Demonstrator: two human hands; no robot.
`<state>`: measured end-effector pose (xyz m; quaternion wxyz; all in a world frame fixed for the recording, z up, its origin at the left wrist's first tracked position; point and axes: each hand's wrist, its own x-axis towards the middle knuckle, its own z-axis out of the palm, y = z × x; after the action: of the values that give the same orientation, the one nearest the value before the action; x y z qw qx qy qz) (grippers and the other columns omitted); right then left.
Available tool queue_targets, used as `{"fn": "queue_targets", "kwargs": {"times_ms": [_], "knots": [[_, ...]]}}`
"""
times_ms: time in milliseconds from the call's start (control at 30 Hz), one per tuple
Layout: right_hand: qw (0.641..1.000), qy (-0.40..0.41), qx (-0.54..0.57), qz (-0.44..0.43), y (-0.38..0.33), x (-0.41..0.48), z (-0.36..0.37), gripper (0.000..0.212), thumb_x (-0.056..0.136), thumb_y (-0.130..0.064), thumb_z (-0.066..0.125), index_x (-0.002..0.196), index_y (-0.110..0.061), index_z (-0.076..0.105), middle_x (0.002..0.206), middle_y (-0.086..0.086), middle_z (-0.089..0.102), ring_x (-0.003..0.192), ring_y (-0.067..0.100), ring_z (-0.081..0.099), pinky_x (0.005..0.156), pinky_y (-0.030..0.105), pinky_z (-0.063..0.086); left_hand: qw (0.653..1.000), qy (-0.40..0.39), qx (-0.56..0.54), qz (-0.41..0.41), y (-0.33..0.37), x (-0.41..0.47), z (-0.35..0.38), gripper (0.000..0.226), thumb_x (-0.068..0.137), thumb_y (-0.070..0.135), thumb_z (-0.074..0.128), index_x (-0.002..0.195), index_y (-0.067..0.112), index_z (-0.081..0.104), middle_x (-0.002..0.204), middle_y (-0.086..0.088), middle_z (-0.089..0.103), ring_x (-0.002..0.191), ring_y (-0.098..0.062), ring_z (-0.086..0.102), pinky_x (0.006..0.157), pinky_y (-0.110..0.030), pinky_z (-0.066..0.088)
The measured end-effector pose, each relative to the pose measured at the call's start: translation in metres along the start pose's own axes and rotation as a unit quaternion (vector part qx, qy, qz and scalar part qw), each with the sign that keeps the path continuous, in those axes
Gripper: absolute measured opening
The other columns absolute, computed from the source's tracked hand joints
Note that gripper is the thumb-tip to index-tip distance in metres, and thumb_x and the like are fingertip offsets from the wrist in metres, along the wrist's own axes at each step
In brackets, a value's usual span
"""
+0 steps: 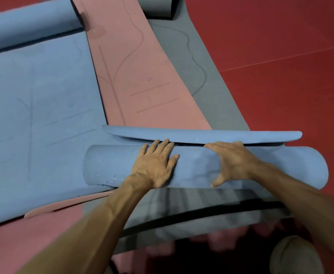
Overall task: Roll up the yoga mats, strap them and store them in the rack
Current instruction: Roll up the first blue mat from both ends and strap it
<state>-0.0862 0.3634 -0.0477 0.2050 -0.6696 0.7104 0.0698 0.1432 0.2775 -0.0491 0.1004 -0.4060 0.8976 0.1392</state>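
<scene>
Two bare hands rest on a blue roll [201,167], a yoga mat wound into a thick cylinder that lies crosswise close to the person. The left hand [156,165] lies flat on the roll's top left of its middle. Its fingers [163,145] are straight and slightly spread, their tips reaching the far edge. The right hand [233,163] arches over the roll just right of the middle. Its fingers [214,146] are held together and curled over the far side, while the thumb is splayed down the near side.

Just beyond the roll, touching its far edge, a blue flap [201,135] runs along nearly the whole length with its rim lifted a little; whether it joins the sheet at the left cannot be told.

The roll sits on top of overlapping mats. A flat blue mat [43,95] spreads out to the left, its far end curled into a roll of its own. Beside it a pink mat [132,66] with printed guide lines stretches away, and a grey mat [192,56] lies under the pink one's right side. More pink and grey mat shows below the forearms. All of this lies on a red floor [281,56]. A pale rounded shape [292,256] at the bottom right is too blurred to name.
</scene>
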Motion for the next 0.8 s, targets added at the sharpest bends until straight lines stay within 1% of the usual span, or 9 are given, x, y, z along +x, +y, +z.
{"fn": "queue_targets", "kwargs": {"times_ms": [100,200,300,367,400,467,567,700,800], "knots": [[1.0,0.007,0.009,0.004,-0.003,-0.01,0.012,0.126,0.045,-0.074,0.076,0.149,-0.027,0.023,0.145,-0.01,0.041,0.13,0.012,0.039,0.103,0.033,0.024,1.0,0.001,0.02,-0.002,0.005,-0.007,0.008,0.056,0.101,0.047,0.011,0.153,0.024,0.012,0.161,0.006,0.008,0.148,-0.016,0.004,0.119,-0.04,0.003],[1.0,0.028,-0.006,-0.003,-0.004,-0.021,0.021,0.127,0.051,-0.08,0.068,0.152,-0.025,0.016,0.151,-0.009,0.031,0.137,0.012,0.028,0.109,0.033,0.017,0.999,0.011,0.033,-0.005,0.007,-0.012,0.011,0.066,0.095,0.054,0.0,0.152,0.025,0.013,0.161,0.005,0.008,0.148,-0.018,0.004,0.119,-0.041,0.003],[0.997,0.069,-0.02,-0.015,-0.008,-0.03,0.028,0.119,0.059,-0.088,0.044,0.153,-0.02,0.018,0.154,-0.005,0.027,0.142,0.013,0.022,0.113,0.033,0.008,0.999,0.016,0.039,-0.004,0.008,-0.015,0.014,0.088,0.076,0.056,-0.019,0.152,0.026,0.013,0.161,0.005,0.007,0.148,-0.019,0.003,0.119,-0.041,0.004],[0.994,0.11,-0.002,-0.011,-0.012,-0.032,0.033,0.109,0.066,-0.085,0.026,0.15,-0.016,0.029,0.15,-0.001,0.035,0.139,0.015,0.028,0.115,0.036,0.01,0.999,0.018,0.038,-0.006,0.008,-0.013,0.015,0.089,0.075,0.056,-0.019,0.152,0.025,0.014,0.161,0.004,0.007,0.148,-0.019,0.003,0.119,-0.04,0.004],[0.991,0.131,0.01,-0.005,-0.013,-0.032,0.037,0.102,0.071,-0.081,0.023,0.148,-0.015,0.035,0.147,0.001,0.04,0.137,0.017,0.033,0.116,0.04,0.015,0.999,0.019,0.037,-0.007,0.008,-0.011,0.014,0.086,0.078,0.057,-0.017,0.152,0.026,0.015,0.161,0.004,0.007,0.148,-0.019,0.003,0.119,-0.04,0.005],[0.984,0.178,0.015,0.01,-0.013,-0.03,0.045,0.086,0.081,-0.071,0.027,0.14,-0.012,0.047,0.136,0.007,0.05,0.129,0.025,0.043,0.111,0.047,0.03,0.999,0.02,0.034,-0.009,0.006,-0.004,0.012,0.071,0.091,0.056,-0.004,0.151,0.026,0.017,0.161,0.004,0.007,0.148,-0.018,0.002,0.119,-0.04,0.005],[0.97,0.241,-0.003,0.037,-0.012,-0.023,0.049,0.069,0.086,-0.061,0.034,0.128,-0.011,0.058,0.121,0.011,0.058,0.113,0.03,0.053,0.098,0.046,0.043,0.999,0.019,0.023,-0.016,0.003,0.009,0.009,0.056,0.1,0.049,0.013,0.151,0.025,0.02,0.161,0.005,0.007,0.148,-0.017,0.001,0.119,-0.04,0.005],[0.964,0.259,-0.02,0.054,-0.007,-0.007,0.046,0.064,0.088,-0.059,0.034,0.123,-0.013,0.062,0.113,0.008,0.061,0.106,0.028,0.056,0.097,0.041,0.039,0.999,0.036,0.02,-0.024,-0.002,0.027,0.007,0.056,0.1,0.049,0.015,0.151,0.027,0.02,0.161,0.006,0.01,0.148,-0.015,0.002,0.119,-0.037,0.004],[0.96,0.273,-0.028,0.057,-0.004,0.005,0.041,0.06,0.088,-0.058,0.036,0.116,-0.014,0.066,0.106,0.007,0.063,0.098,0.027,0.059,0.092,0.035,0.032,0.999,0.045,0.018,-0.02,-0.005,0.039,0.006,0.053,0.1,0.048,0.012,0.152,0.035,0.01,0.161,0.007,0.01,0.148,-0.014,0.002,0.119,-0.036,0.005]]}}
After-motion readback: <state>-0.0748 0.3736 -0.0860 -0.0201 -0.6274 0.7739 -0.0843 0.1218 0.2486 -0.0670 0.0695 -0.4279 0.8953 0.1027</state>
